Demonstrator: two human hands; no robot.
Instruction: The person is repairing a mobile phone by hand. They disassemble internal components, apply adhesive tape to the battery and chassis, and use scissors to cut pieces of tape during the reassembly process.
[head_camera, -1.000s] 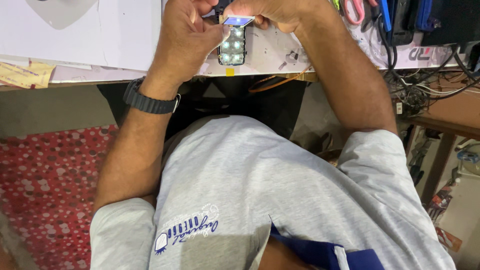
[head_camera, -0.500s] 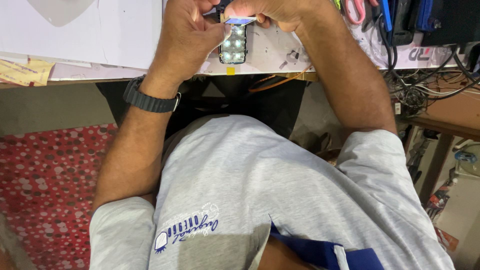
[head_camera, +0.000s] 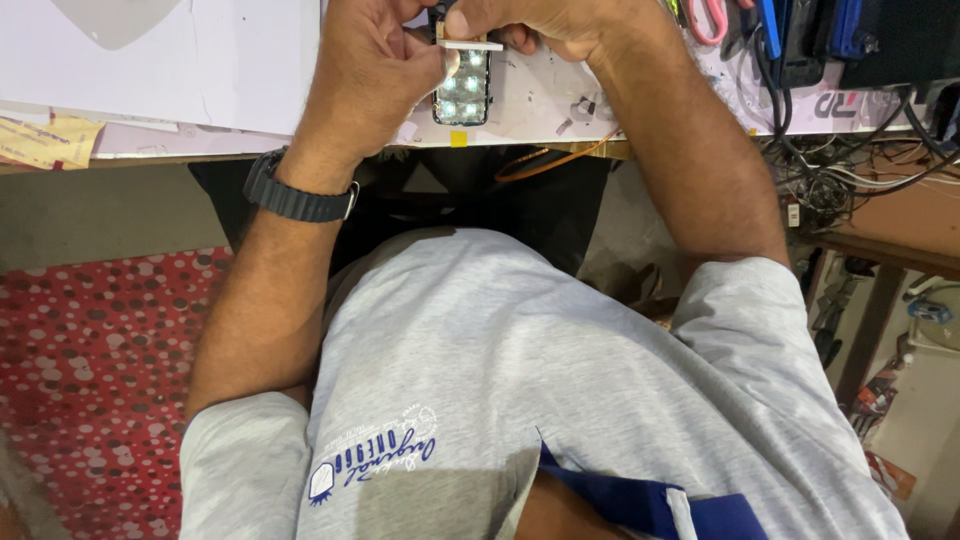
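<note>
LED module (head_camera: 461, 85): small dark rectangular board with lit white-green lamps in two columns; lay at the far edge of the view, on or just above the surface, long axis running away from the person.
Grey shirt (head_camera: 560, 400): nearest item, filled the lower frame; blue trim at the hem.
Red spotted floor mat (head_camera: 90, 370): lay below the surface, to the left of the body.
Wristwatch (head_camera: 295, 195): dark band, worn on the left forearm.
Left hand (head_camera: 370, 70): sat just left of the module, touching its left side; fingers curled closed, thumb tip pressed to the white strip.
White strip (head_camera: 472, 45): thin flat piece, lay crosswise over the module's far end, pinched between both hands.
Right hand (head_camera: 545, 18): came in from the far right, partly cut by the frame edge; fingers closed on the strip's right end; nearer the module's far end than the left.
Surface (head_camera: 200, 80): white, paper-covered, bore the module.
Pink-handled scissors (head_camera: 708, 15): farther right, well apart from the hands.
Cables (head_camera: 850, 170): dark tangle at the far right edge.
</note>
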